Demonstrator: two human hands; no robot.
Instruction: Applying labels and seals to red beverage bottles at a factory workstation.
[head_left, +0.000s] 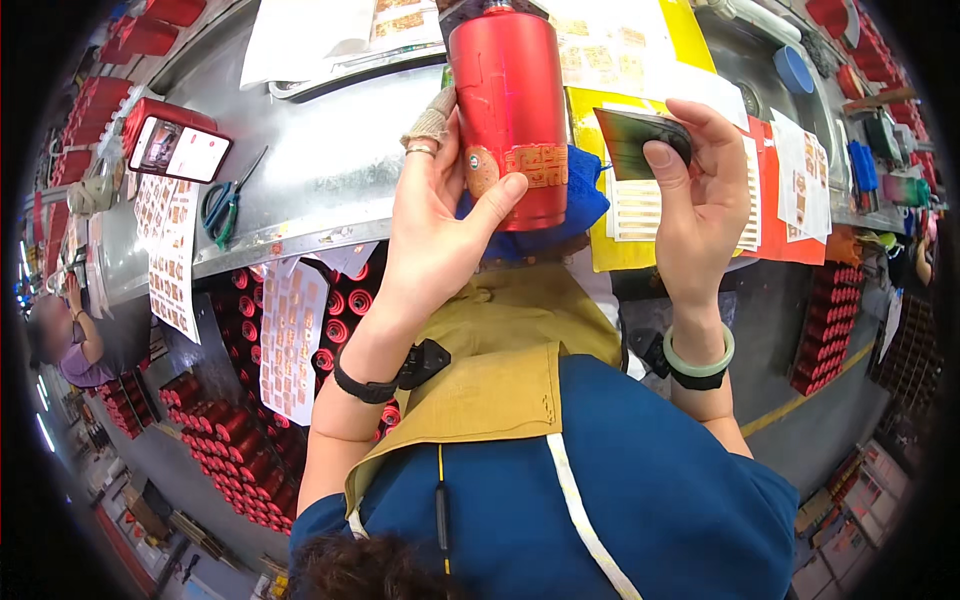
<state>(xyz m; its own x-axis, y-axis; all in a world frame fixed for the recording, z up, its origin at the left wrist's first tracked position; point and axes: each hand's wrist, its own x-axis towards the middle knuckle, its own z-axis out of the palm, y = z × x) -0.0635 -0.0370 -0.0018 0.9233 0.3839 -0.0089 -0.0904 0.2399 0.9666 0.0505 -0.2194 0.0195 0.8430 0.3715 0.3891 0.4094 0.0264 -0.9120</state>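
My left hand (pixel 432 215) is wrapped round the side of a red metal bottle (pixel 508 90), which stands nearly upright in front of me. A beige wrap covers one of its fingers, and its thumb presses by a gold-and-brown decal (pixel 538 165) low on the bottle. Behind and under the bottle's base lies a blue cloth (pixel 588 200). To the right, my right hand (pixel 705 205) pinches a thin dark flat piece (pixel 632 142), which looks like a scraper, between thumb and fingers. That piece is held apart from the bottle, above white sheets with gold stripes (pixel 635 215).
A phone (pixel 180 150) and green-handled scissors (pixel 222 212) lie on the metal table (pixel 330 150) at left. Decal sheets (pixel 172 255) hang over its edge. Right are yellow (pixel 610 255) and red sheets (pixel 790 245) and a blue cup (pixel 793 70). Stacked red bottles (pixel 235 450) stand below; a person (pixel 80 340) is far left.
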